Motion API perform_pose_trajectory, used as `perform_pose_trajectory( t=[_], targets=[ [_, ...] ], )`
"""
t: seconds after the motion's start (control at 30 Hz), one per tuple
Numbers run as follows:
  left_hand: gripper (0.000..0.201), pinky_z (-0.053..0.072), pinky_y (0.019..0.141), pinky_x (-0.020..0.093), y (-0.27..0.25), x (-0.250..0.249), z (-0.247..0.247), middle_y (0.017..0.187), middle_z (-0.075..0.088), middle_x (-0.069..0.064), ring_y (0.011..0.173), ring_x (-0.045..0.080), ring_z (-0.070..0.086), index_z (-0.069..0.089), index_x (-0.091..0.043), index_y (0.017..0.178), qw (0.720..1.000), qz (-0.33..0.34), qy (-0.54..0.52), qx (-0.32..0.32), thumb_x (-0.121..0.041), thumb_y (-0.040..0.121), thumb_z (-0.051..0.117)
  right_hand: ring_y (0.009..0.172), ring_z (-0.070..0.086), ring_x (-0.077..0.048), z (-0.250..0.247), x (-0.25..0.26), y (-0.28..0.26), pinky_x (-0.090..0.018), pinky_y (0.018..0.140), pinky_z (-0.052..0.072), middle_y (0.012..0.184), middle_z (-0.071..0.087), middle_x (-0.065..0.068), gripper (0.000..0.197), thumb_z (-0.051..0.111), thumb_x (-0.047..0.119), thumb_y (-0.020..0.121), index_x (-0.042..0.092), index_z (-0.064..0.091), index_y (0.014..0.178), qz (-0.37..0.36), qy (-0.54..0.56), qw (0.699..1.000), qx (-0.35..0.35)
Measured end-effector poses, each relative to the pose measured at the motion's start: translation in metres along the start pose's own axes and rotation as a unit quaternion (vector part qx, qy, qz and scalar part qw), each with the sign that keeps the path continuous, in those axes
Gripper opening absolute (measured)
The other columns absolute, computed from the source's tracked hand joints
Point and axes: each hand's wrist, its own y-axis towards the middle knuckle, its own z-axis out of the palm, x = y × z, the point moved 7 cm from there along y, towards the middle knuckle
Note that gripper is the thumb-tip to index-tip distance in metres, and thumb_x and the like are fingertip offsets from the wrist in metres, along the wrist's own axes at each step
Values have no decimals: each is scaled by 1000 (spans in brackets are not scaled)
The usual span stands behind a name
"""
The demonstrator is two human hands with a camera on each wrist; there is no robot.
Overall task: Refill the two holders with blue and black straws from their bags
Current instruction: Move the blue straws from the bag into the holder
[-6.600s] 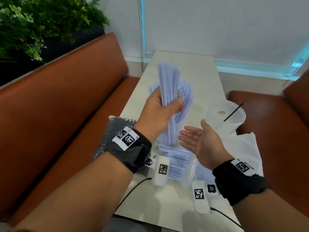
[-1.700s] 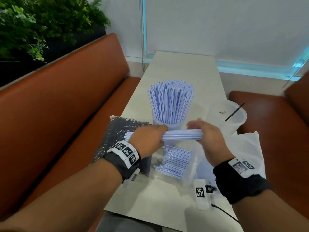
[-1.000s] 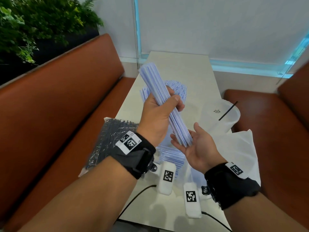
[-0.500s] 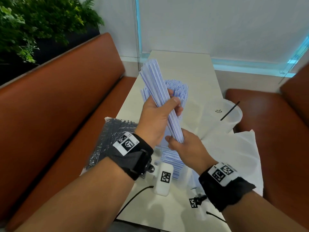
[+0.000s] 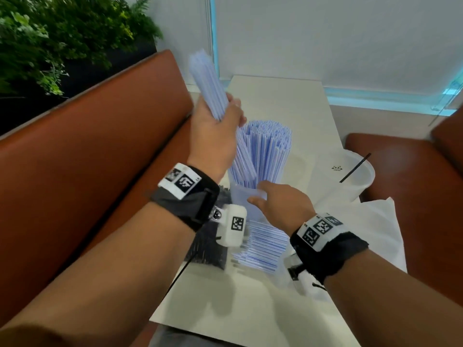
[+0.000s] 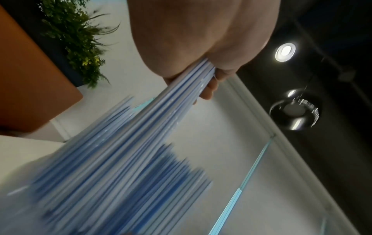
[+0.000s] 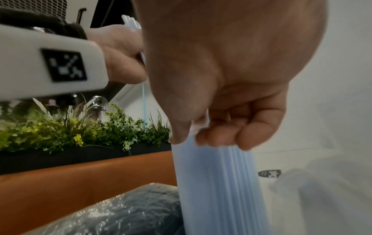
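Observation:
My left hand grips a bundle of blue straws, tilted with its top to the left; the bundle's lower end dips into the blue-straw holder. That clear holder is packed with upright blue straws. In the left wrist view the fingers curl round the bundle. My right hand pinches the holder's near rim; the right wrist view shows the thumb and fingers closed on the holder. The second holder at right has one black straw.
A bag of black straws lies under my left wrist, and an open bag of blue straws beside it. A white bag lies at right. Orange benches flank the narrow table. Plants stand at back left.
My left hand carried the bundle up and forward, its lower end now in the holder. My right hand left the bundle's lower end and took the holder's rim.

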Motion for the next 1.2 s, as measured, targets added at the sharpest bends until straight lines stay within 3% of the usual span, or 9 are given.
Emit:
perform_pose_trajectory(
  t=[0.13, 0.33, 0.47, 0.6, 0.73, 0.87, 1.03, 1.13, 1.2],
  targets=[
    [7, 51, 72, 29, -11, 54, -2, 84, 67, -6, 76, 9, 65, 59, -25, 92, 985, -64, 154, 37, -26, 95, 65, 62, 51, -12, 11, -5, 8, -29, 49, 25, 68, 51, 9, 33, 33, 58, 103, 29, 45, 93, -24, -15, 1000, 7],
    [31, 53, 88, 40, -26, 93, 2, 101, 43, -2, 98, 21, 55, 45, -37, 77, 913, -88, 378, 120, -43, 85, 74, 58, 47, -4, 15, -8, 10, -28, 49, 28, 65, 52, 10, 32, 32, 56, 104, 30, 44, 91, -29, -9, 1000, 1],
    [48, 52, 97, 43, -31, 109, -2, 111, 41, -2, 106, 18, 53, 59, -26, 109, 884, -138, 412, 172, -61, 79, 72, 56, 44, -2, 17, -8, 9, -28, 48, 25, 65, 49, 11, 29, 31, 55, 105, 30, 39, 93, -34, -11, 999, -1],
    [96, 44, 97, 31, -15, 76, -12, 131, 36, -1, 117, 16, 48, 39, -27, 143, 923, -75, 366, 91, -77, 66, 68, 54, 44, -4, 19, -9, 9, -27, 47, 24, 62, 47, 10, 28, 30, 56, 105, 32, 35, 91, -32, -7, 999, -2],
    [85, 33, 115, 38, 9, 39, 6, 153, 31, 11, 140, 25, 34, 34, -17, 150, 906, 80, 402, 103, -69, 86, 55, 56, 45, -6, 20, -11, 11, -28, 48, 25, 63, 49, 9, 29, 28, 58, 104, 32, 36, 93, -28, -17, 999, 6],
    [66, 27, 118, 39, -10, 61, 49, 155, 40, 13, 144, 28, 35, 42, -7, 149, 785, 136, 524, 302, -53, 103, 43, 60, 48, -15, 21, -11, 13, -28, 49, 25, 62, 44, 12, 27, 31, 57, 104, 32, 42, 102, -11, -15, 1000, 22],
    [59, 27, 116, 46, -7, 55, 49, 153, 44, 10, 142, 27, 38, 46, -10, 147, 801, 187, 516, 241, -50, 103, 42, 69, 55, -22, 20, -9, 13, -27, 49, 25, 66, 48, 11, 33, 31, 56, 104, 28, 48, 111, -16, -12, 999, 29],
    [57, 24, 119, 45, -12, 71, 56, 159, 36, 6, 147, 27, 31, 35, -14, 154, 742, 183, 580, 282, -44, 106, 36, 82, 64, -26, 19, -6, 12, -29, 51, 29, 75, 58, 6, 38, 29, 56, 105, 28, 48, 123, -15, -12, 999, 42],
    [55, 30, 115, 43, -8, 74, 55, 155, 40, 5, 141, 26, 38, 37, -15, 153, 734, 167, 583, 305, -42, 105, 41, 75, 59, -25, 17, -3, 9, -30, 51, 29, 71, 54, 7, 38, 29, 54, 106, 24, 44, 123, -17, -18, 998, 59]
  ],
)
